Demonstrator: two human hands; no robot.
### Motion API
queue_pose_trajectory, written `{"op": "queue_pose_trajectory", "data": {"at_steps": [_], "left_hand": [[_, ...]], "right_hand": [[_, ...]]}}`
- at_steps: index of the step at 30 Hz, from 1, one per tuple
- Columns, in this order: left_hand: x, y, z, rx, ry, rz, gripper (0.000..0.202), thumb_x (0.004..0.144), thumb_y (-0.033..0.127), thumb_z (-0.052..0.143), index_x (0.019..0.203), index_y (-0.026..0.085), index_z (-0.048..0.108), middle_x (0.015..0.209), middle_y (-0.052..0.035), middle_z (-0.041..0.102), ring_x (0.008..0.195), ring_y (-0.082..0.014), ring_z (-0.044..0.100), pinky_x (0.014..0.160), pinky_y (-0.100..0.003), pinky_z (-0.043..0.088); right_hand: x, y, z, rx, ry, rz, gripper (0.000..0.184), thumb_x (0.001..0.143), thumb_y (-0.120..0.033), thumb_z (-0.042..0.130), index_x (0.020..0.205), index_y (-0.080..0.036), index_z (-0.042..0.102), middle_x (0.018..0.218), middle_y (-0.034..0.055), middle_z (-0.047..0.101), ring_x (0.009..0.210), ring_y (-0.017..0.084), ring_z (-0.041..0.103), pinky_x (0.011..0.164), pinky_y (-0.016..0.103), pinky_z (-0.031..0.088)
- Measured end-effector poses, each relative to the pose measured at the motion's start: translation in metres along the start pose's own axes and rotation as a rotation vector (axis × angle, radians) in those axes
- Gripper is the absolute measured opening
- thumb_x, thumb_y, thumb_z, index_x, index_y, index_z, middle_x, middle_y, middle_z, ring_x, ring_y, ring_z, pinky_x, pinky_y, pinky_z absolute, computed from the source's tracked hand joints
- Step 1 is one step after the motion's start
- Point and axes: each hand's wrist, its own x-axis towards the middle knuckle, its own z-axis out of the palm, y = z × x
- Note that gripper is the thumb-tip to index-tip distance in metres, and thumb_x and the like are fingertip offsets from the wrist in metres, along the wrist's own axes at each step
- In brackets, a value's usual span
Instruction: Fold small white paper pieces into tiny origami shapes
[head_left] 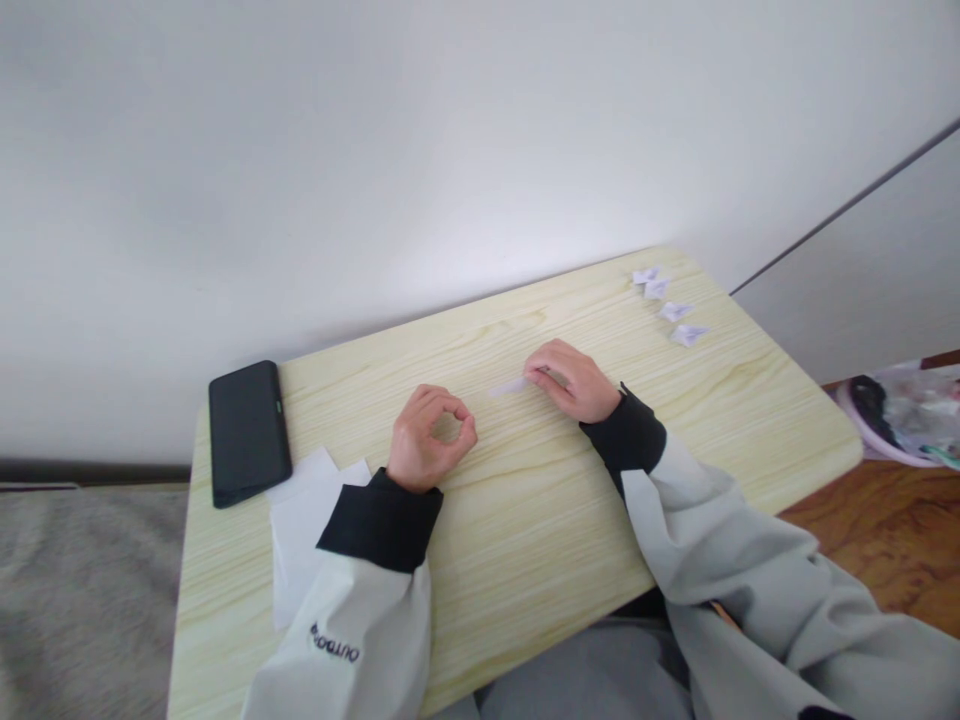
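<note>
My right hand (574, 380) is closed near the middle of the table, thumb and fingertips pinching one end of a thin white paper strip (508, 387). The strip points left from those fingertips and looks faint and blurred. To its left and a little nearer to me is my left hand (427, 437), with thumb and forefinger bent into a ring and their tips together. Nothing shows in that pinch, and the hand is apart from the strip. Beneath both hands lies the pale wood-grain table (525, 560).
Several small folded white paper pieces (688, 335) sit at the far right of the table. White paper sheets (300, 530) lie partly under my left sleeve. A black phone-like device (250, 433) rests at the left edge. Behind the table rises a white wall (450, 150).
</note>
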Motion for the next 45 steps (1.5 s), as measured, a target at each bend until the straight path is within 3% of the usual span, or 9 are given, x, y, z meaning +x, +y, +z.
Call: {"op": "queue_pose_trajectory", "data": {"at_steps": [4,9,18,23,27,31,37,41,45], "left_hand": [[0.0,0.002,0.0,0.026,0.021,-0.006,0.007,0.072,0.014,0.061,0.076,0.017,0.056,0.075,-0.0024,0.061,0.077,-0.0163,0.055,0.073,-0.032,0.047],[0.0,0.001,0.002,0.093,0.034,-0.033,0.023,0.07,0.021,0.066,0.091,0.016,0.057,0.091,-0.0064,0.06,0.087,-0.019,0.055,0.074,-0.033,0.048],[0.001,-0.002,0.004,0.058,-0.007,0.046,0.003,0.074,0.015,0.062,0.075,0.018,0.061,0.075,-0.0025,0.064,0.079,-0.0163,0.055,0.074,-0.032,0.048],[0.001,-0.002,0.002,0.076,0.075,0.053,0.007,0.071,0.01,0.061,0.072,0.017,0.059,0.072,-0.002,0.063,0.077,-0.0161,0.056,0.072,-0.032,0.048],[0.001,-0.003,0.001,0.077,0.134,-0.009,0.007,0.072,0.01,0.059,0.069,0.017,0.058,0.071,-0.0024,0.062,0.074,-0.0159,0.057,0.072,-0.031,0.048],[-0.001,-0.003,0.001,0.011,0.005,-0.151,0.007,0.08,0.019,0.053,0.078,0.016,0.06,0.08,-0.0045,0.064,0.077,-0.0163,0.058,0.07,-0.029,0.047],[-0.006,-0.004,-0.002,-0.12,-0.147,-0.381,0.037,0.093,0.034,0.03,0.11,0.018,0.059,0.096,-0.0056,0.069,0.092,-0.0184,0.061,0.083,-0.033,0.045],[-0.007,-0.006,0.0,-0.1,-0.203,-0.407,0.036,0.087,0.04,0.046,0.114,0.019,0.056,0.088,-0.0044,0.071,0.084,-0.0193,0.063,0.079,-0.032,0.047],[-0.005,-0.005,0.002,-0.136,-0.165,-0.402,0.038,0.083,0.039,0.054,0.114,0.018,0.055,0.089,-0.0052,0.071,0.077,-0.017,0.064,0.076,-0.031,0.048]], "right_hand": [[0.0,0.0,0.003,-0.006,-0.037,-0.046,0.008,0.089,-0.02,0.047,0.085,-0.019,0.053,0.079,0.0051,0.062,0.075,0.016,0.053,0.073,0.03,0.044],[0.005,-0.011,0.016,0.004,-0.062,-0.094,0.007,0.089,-0.019,0.049,0.086,-0.019,0.055,0.08,0.0042,0.064,0.077,0.015,0.054,0.074,0.029,0.045],[0.006,-0.027,0.024,0.009,-0.068,-0.103,0.008,0.089,-0.021,0.048,0.086,-0.018,0.055,0.079,0.0047,0.063,0.075,0.015,0.053,0.071,0.029,0.045],[0.006,-0.017,0.015,0.005,-0.046,-0.076,0.01,0.09,-0.021,0.047,0.087,-0.018,0.055,0.08,0.0049,0.062,0.076,0.015,0.053,0.072,0.029,0.045],[0.001,-0.005,0.004,-0.057,0.053,-0.029,0.01,0.088,-0.02,0.049,0.088,-0.018,0.059,0.082,0.0057,0.061,0.079,0.015,0.053,0.074,0.03,0.046],[0.0,-0.006,0.006,-0.134,0.14,-0.075,0.01,0.085,-0.025,0.057,0.085,-0.02,0.065,0.076,0.004,0.057,0.071,0.014,0.05,0.064,0.026,0.044],[0.002,-0.015,0.015,-0.158,0.176,-0.2,0.01,0.082,-0.022,0.061,0.09,-0.021,0.067,0.07,0.0008,0.062,0.065,0.011,0.052,0.062,0.025,0.042],[0.001,-0.016,0.017,-0.135,0.171,-0.188,0.011,0.082,-0.022,0.061,0.091,-0.021,0.068,0.078,0.0031,0.063,0.07,0.012,0.056,0.065,0.025,0.045],[-0.001,-0.018,0.019,-0.072,0.137,-0.141,0.015,0.084,-0.021,0.058,0.095,-0.023,0.067,0.087,0.0044,0.064,0.073,0.011,0.058,0.066,0.023,0.048]]}}
